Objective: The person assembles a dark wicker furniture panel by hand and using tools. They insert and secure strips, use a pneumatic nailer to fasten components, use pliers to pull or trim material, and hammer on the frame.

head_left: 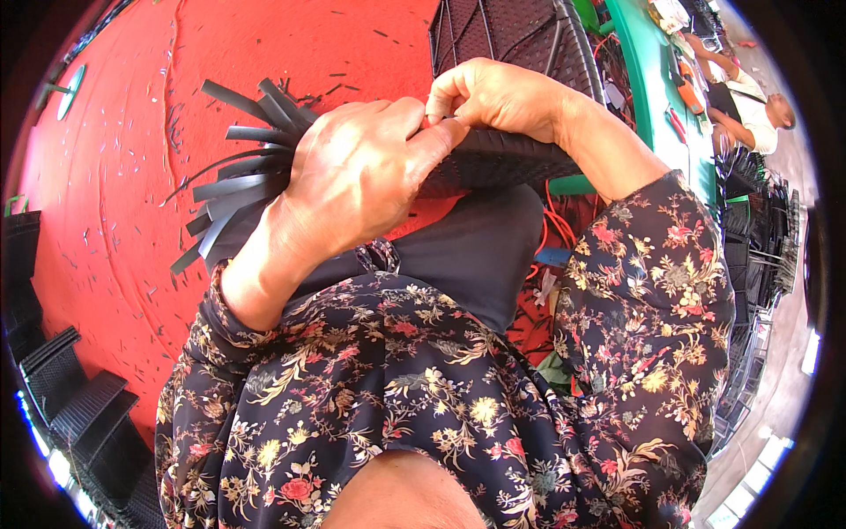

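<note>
A bundle of flat black strips (pixel 242 189) fans out to the left from under my left hand (pixel 361 167), whose fingers are closed round it. The thumb of that hand points right, to the rim of a black woven piece (pixel 502 159) resting over my lap. Just beyond the thumb tip, my right hand (pixel 502 101) is closed in a pinch at the same rim. What lies between its fingertips is hidden. Behind it rises a taller woven wall (pixel 520 44) of dark strips with thin rods along it.
Black scraps litter the red floor covering (pixel 115 176). At right stands a green table (pixel 639 62) with a red-handled tool (pixel 676 125) and an orange tool (pixel 687 93); a person (pixel 749 110) is beyond. Dark woven pieces (pixel 84 401) are stacked at lower left. Red cord (pixel 553 220) hangs nearby.
</note>
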{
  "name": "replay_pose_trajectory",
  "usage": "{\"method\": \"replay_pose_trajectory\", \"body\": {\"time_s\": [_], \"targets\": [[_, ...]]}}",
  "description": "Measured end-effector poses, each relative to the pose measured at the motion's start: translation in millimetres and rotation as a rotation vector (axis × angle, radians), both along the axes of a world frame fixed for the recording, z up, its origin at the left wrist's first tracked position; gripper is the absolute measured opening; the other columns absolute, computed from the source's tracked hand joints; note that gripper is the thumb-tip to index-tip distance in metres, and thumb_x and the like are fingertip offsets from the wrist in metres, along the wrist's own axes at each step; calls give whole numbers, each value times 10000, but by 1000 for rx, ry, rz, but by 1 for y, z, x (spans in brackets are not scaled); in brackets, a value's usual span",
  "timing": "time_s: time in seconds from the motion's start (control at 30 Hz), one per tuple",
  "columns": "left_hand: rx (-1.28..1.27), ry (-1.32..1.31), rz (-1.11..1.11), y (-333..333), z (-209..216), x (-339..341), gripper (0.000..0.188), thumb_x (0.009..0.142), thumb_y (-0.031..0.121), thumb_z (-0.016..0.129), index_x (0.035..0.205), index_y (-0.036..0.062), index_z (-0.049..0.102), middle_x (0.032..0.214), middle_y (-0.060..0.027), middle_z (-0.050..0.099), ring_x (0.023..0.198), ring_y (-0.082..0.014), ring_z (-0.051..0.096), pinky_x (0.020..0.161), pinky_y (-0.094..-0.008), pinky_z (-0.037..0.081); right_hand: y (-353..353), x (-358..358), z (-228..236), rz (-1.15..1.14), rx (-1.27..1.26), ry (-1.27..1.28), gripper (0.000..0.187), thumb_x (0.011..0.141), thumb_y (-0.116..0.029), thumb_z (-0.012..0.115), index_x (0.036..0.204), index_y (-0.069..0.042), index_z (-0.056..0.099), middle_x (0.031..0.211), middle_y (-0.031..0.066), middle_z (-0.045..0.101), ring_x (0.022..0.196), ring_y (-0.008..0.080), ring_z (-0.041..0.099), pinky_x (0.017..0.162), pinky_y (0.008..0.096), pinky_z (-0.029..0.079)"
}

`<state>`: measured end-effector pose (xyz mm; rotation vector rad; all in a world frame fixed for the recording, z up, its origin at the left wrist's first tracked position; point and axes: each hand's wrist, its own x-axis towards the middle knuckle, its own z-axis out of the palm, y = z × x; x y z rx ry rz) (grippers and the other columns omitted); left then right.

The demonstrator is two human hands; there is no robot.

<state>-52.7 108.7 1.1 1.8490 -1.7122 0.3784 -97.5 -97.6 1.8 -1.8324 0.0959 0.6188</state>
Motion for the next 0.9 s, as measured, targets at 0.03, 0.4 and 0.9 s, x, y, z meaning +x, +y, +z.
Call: {"method": "replay_pose_trajectory", "body": {"time_s": [0.03,0.4,0.9], "targets": [[13,8,7,0,1,0,348,677,48,674,1021,85,643,648,-54,447,571,-236,537,494,-363,443,0,1,1,48,-26,3,149,758,19,595,896,-10,646,813,20,630,724,98,552,695,256,457],[17,109,37,-10,-1,7,318,669,63,679,984,80,638,728,-78,556,644,-291,593,544,-392,471,11,-22,36,-193,-136,-526,243,757,3,534,991,21,596,896,112,656,870,174,634,787,297,498],[-125,193,-18,-13,-17,13,223,667,91,682,883,72,629,741,-87,587,701,-299,611,582,-392,492,51,-56,-10,-355,-681,-1471,197,645,22,715,789,-36,593,806,91,623,764,262,610,725,342,461]]}}
